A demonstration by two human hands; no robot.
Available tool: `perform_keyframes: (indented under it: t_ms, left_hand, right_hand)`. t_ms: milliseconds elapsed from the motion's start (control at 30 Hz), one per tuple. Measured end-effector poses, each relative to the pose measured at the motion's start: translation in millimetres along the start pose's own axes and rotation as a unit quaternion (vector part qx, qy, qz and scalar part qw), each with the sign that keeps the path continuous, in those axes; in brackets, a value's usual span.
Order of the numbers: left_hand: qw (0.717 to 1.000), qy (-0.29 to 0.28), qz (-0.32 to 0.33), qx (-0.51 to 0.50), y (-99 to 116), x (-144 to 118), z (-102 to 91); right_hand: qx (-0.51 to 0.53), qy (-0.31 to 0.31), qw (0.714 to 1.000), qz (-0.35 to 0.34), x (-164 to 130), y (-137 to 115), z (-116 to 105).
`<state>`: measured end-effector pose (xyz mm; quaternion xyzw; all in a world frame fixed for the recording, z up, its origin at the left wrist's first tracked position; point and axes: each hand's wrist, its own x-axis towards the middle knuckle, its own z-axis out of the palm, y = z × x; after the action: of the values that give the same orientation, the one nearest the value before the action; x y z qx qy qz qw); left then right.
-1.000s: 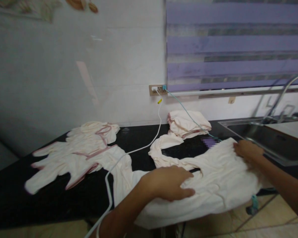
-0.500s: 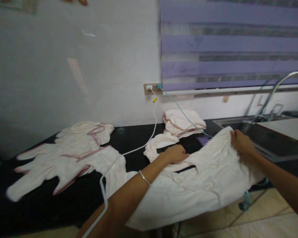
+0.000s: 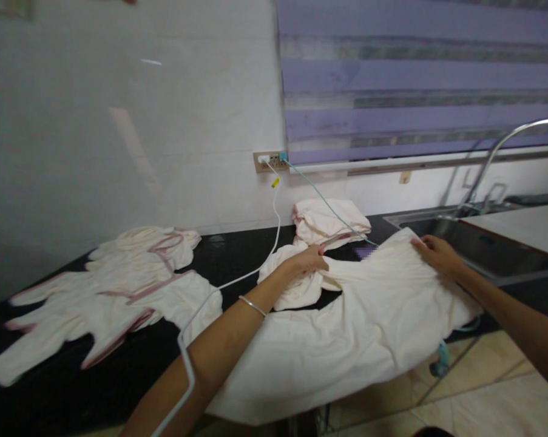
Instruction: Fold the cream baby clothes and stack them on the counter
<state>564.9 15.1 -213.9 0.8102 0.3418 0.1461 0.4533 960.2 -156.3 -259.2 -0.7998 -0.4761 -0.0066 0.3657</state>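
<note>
On the pale wall (image 3: 201,109) we see a socket (image 3: 274,163) holding a white plug (image 3: 263,159) and a blue plug (image 3: 283,156). A white cable (image 3: 278,221) with a yellow tag (image 3: 275,182) runs from one, a thin teal cable (image 3: 320,193) from the other. To the right we find a purple striped blind (image 3: 414,79), and below it a steel sink (image 3: 496,249) with a curved tap (image 3: 488,153).

No readable text — no legible labels, brands, numbers; no signs.

From here I see the cream cloth (image 3: 346,346), wrinkled, spread wide, draping over the black counter's (image 3: 237,243) front edge.
</note>
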Motion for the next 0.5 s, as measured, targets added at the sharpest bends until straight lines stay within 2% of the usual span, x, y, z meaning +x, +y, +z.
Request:
perform_keyframes:
  t_ms: [100, 233, 367, 500]
  left_hand:
    - [1.000, 0.006, -0.027, -0.011, 1, 4, -6.7]
    - [0.999, -0.020, -0.029, -0.033, 6, 10, -9.5]
    - [0.999, -0.004, -0.024, -0.036, 6, 17, -7.2]
    - [0.998, 0.024, -0.025, -0.056, 2, 24, -2.7]
  right_hand:
    - [0.040, 0.050, 0.998, -0.007, -3, 0, -3]
    - [0.014, 0.126, 0.992, -0.026, -4, -13, -2]
    - [-0.029, 0.133, 0.991, -0.001, -1, -17, 5]
    - [-0.130, 0.077, 0.988, 0.042, 6, -8, 15]
